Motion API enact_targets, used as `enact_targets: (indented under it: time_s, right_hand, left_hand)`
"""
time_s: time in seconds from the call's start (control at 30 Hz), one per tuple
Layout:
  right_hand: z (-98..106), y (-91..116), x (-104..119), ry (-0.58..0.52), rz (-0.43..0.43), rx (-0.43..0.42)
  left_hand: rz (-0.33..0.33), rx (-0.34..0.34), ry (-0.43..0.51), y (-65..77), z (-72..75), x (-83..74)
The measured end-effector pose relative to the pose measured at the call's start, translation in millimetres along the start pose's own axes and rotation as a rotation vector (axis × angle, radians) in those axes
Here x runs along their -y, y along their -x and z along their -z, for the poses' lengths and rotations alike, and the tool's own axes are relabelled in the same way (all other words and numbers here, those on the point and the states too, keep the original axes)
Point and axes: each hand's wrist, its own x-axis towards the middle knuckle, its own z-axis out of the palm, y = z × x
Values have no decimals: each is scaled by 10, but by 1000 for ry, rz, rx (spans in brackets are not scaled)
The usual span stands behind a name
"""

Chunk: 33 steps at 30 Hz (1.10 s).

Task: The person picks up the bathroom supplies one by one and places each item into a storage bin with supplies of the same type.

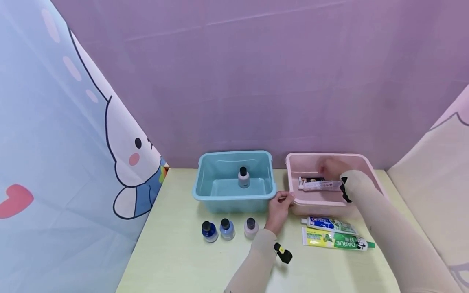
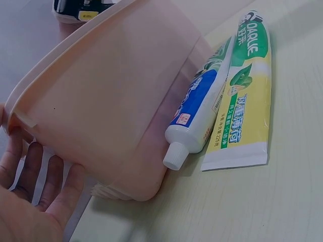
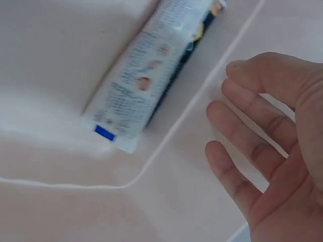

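My left hand (image 1: pixel 279 209) holds the near left corner of the pink basin (image 1: pixel 326 202), thumb at the rim and fingers along the outer wall in the left wrist view. Inside that basin is my right hand (image 1: pixel 334 167), its fingers loosely bent and holding nothing in the right wrist view. A pale toothpaste tube (image 3: pixel 141 75) lies on the basin's floor beside those fingers, overlapping a dark toothpaste tube (image 3: pixel 176 75). In front of the basin lie a blue-and-white toothpaste tube (image 2: pixel 197 106) and a yellow-and-green Darlie toothpaste tube (image 2: pixel 247 96).
A teal basin (image 1: pixel 234 198) stands left of the pink one, with a pale black-capped bottle (image 1: pixel 243 180) inside. Before it stand a dark blue bottle (image 1: pixel 209 232), a light blue bottle (image 1: pixel 227 231) and a pale pink bottle (image 1: pixel 251 230). A purple curtain (image 1: pixel 256 81) hangs behind.
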Motion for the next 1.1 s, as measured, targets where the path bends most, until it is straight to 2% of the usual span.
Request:
enact_targets:
  time_s: [0.1,0.13,0.2,0.33,0.47,0.6,0.8,1.1]
  right_hand:
    - [26,-109,-164,145,106,-33]
    - [58,-103,-146,155,68,-19]
    - [131,-81,-116,198,77,7]
    - [264,6,14,205,77,68]
    - [383,138,149,243,107,79]
    - [465,269,226,272,114,39]
    - [479,504,354,244,102,-30]
    - [323,886,445,239,230,-208]
  left_hand:
    - [10,-2,-2,-16,-3,-4]
    - [10,-2,-2,-19,-4,-6]
    - [10,-1,-2,-23,-4,-12]
    - [3,1,10,-18,-9,-32]
    - [-1,1,9,-17,-13,-46]
    - [5,0,14,-16,-13,-59]
    - [20,-10,8,-15,-20,-60]
    - [29,-14,3,15,-14,-52]
